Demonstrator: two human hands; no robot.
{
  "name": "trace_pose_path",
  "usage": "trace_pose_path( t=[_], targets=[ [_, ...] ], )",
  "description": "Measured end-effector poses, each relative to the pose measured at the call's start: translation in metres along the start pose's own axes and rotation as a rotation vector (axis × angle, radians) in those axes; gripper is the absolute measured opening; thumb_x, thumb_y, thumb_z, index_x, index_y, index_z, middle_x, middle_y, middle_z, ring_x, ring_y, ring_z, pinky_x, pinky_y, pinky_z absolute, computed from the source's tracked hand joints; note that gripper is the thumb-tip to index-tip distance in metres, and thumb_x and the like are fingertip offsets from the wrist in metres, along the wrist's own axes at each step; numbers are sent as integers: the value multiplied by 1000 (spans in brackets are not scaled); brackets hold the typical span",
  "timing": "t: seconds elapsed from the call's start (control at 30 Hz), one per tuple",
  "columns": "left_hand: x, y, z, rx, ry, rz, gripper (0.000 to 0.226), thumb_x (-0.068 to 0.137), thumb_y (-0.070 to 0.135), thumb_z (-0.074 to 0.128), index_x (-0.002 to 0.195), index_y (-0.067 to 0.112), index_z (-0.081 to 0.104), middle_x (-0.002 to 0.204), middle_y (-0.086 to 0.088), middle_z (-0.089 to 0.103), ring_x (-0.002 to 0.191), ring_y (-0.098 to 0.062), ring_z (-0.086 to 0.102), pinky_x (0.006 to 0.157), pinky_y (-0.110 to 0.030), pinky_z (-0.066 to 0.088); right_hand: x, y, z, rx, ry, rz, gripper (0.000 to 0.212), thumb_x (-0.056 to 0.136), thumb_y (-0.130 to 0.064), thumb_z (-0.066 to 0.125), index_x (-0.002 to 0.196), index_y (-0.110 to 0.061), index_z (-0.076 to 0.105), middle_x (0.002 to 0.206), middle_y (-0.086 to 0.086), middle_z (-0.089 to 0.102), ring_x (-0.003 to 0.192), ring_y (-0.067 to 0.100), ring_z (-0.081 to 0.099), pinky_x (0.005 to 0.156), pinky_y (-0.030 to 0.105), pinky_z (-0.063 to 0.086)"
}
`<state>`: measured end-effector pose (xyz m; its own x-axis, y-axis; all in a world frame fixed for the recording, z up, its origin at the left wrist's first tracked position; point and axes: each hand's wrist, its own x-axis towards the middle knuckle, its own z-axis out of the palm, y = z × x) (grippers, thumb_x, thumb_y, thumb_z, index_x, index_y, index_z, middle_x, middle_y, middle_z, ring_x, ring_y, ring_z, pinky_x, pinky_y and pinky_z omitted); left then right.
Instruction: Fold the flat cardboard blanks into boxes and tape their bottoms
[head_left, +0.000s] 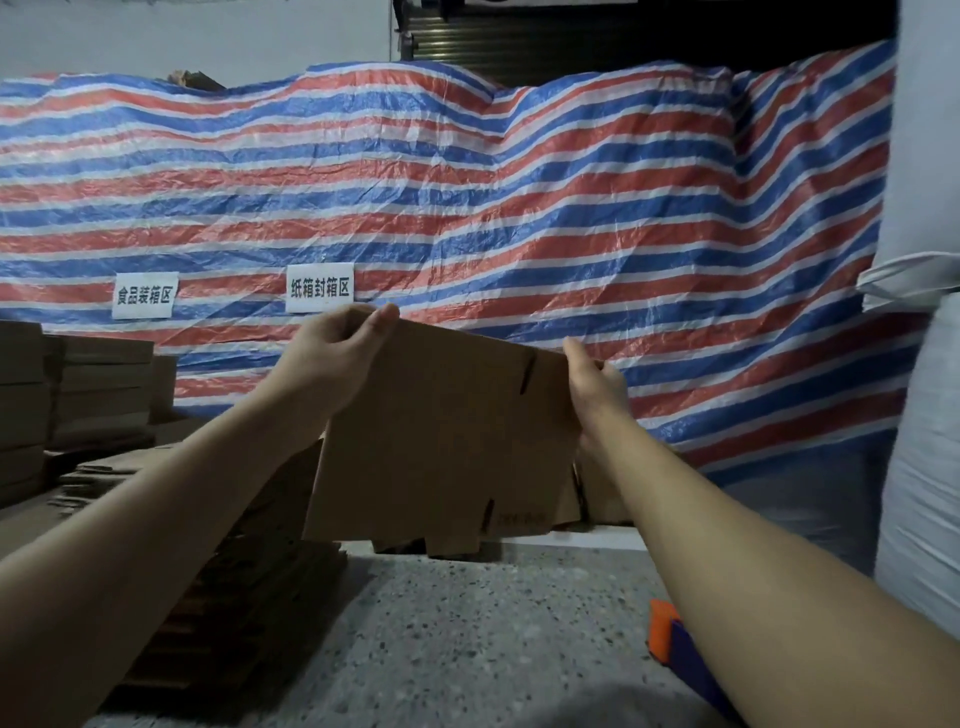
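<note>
Striped tarp, hands grip cardboard blank

a warehouse packing area

a red, white and blue striped tarp hangs behind paper zone signs, flat cardboard stacks stand at the left, a big white sack sits at the right, and the speckled concrete floor is bare.

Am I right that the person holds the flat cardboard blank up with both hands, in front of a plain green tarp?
Not quite. The head view shows the left hand and right hand holding the flat cardboard blank up by its two sides, but the tarp behind it is striped red, white and blue, not plain green.
</note>
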<state>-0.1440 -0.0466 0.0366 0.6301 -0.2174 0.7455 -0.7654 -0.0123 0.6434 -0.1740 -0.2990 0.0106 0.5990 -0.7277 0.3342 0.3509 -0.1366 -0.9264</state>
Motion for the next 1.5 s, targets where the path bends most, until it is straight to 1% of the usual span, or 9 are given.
trace_pose_path(
  t=[0.2, 0.33, 0.47, 0.6, 0.73, 0.93, 1.17, 1.33, 1.5],
  targets=[
    [-15, -53, 44, -220, 16, -356, 27, 92, 58, 56, 94, 32, 63, 103, -3, 70, 97, -21, 67, 92, -47, 54, -10, 25, -34, -219, 176, -84, 66, 93, -65, 50, 138, -16, 49, 130, 7, 60, 113, 27, 60, 65, 27, 44],
    [-26, -73, 67, -304, 27, -443, 29, 91, 55, 59, 105, 30, 65, 107, -7, 70, 101, -25, 67, 95, -52, 52, -18, 47, -54, -332, 179, -92, 75, 93, -68, 46, 147, -15, 42, 140, 6, 55, 124, 28, 55, 93, 43, 53],
    [-29, -86, 80, -319, 29, -449, 27, 89, 56, 62, 98, 31, 67, 97, -4, 74, 94, -24, 70, 88, -47, 56, -18, 63, -70, -303, 169, -141, 53, 94, -61, 52, 122, -15, 55, 94, -2, 64, 84, 12, 63, 64, 28, 47],
    [-32, -101, 88, -348, 20, -419, 19, 85, 56, 65, 80, 40, 75, 80, 4, 76, 76, -15, 74, 62, -32, 58, -17, 77, -77, -251, 157, -121, 39, 93, -55, 57, 88, -16, 62, 74, 3, 68, 71, 21, 68, 66, 40, 56],
    [-36, -121, 96, -370, 24, -453, 19, 88, 48, 66, 79, 35, 76, 82, -5, 76, 75, -20, 74, 63, -36, 60, -15, 99, -78, -226, 155, -115, 34, 93, -49, 59, 80, -18, 62, 53, -6, 61, 54, 14, 63, 53, 32, 51],
    [-43, -149, 104, -378, 6, -548, 22, 91, 37, 67, 73, 28, 76, 79, -10, 75, 74, -25, 74, 61, -36, 59, -15, 127, -72, -201, 132, -50, 34, 93, -49, 60, 88, -16, 64, 83, 15, 73, 75, 30, 71, 62, 38, 56],
    [-37, -171, 98, -340, -146, -580, 26, 91, 27, 65, 68, 21, 75, 66, -8, 68, 65, -23, 67, 69, -40, 56, -13, 140, -70, -225, 99, 15, 34, 93, -48, 62, 88, -14, 64, 82, 16, 73, 80, 35, 71, 71, 47, 61],
    [-34, -180, 95, -306, -231, -592, 18, 93, 25, 63, 85, 24, 79, 87, -9, 76, 77, -21, 74, 60, -32, 57, -15, 149, -70, -233, 95, 34, 33, 93, -46, 62, 87, -14, 65, 85, 17, 72, 79, 35, 71, 75, 51, 60],
    [-32, -176, 93, -313, -285, -625, 16, 91, 31, 64, 93, 28, 80, 94, -7, 77, 87, -20, 74, 71, -33, 59, -11, 148, -71, -197, 78, 29, 31, 93, -44, 64, 87, -15, 66, 78, 9, 74, 73, 26, 72, 69, 42, 61]
  ],
)
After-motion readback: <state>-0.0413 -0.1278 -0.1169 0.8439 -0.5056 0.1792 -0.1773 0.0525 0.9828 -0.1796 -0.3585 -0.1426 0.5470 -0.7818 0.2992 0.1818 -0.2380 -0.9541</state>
